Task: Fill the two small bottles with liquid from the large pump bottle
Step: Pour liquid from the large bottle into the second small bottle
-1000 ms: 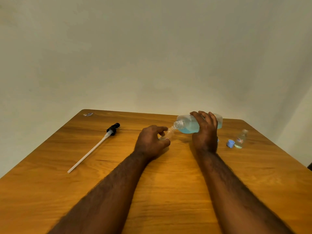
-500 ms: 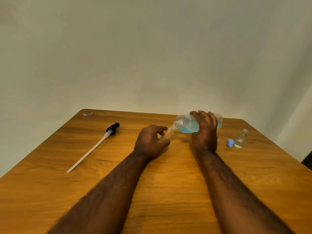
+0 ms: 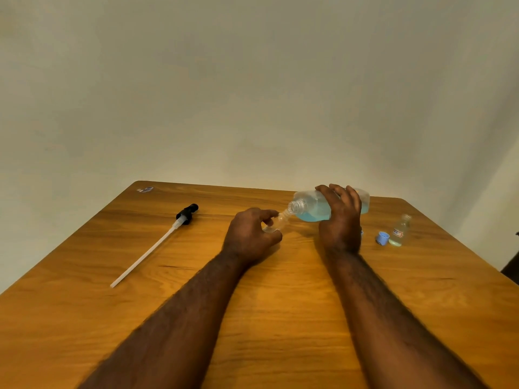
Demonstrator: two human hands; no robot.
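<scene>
Nothing shifted: right hand point(image 3: 341, 228) grips tilted large bottle point(image 3: 309, 209), half-blue; left hand point(image 3: 250, 237) pinches small bottle point(image 3: 278, 221).

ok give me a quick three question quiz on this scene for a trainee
1. True or false: the pump lies on the table, apart from the big bottle.
2. Which hand grips the big bottle? A) left hand B) right hand C) neither
3. What colour is the liquid in the big bottle?
Key: 1 true. 2 B; the left hand holds a small bottle at the big bottle's mouth. 3 blue.
</scene>
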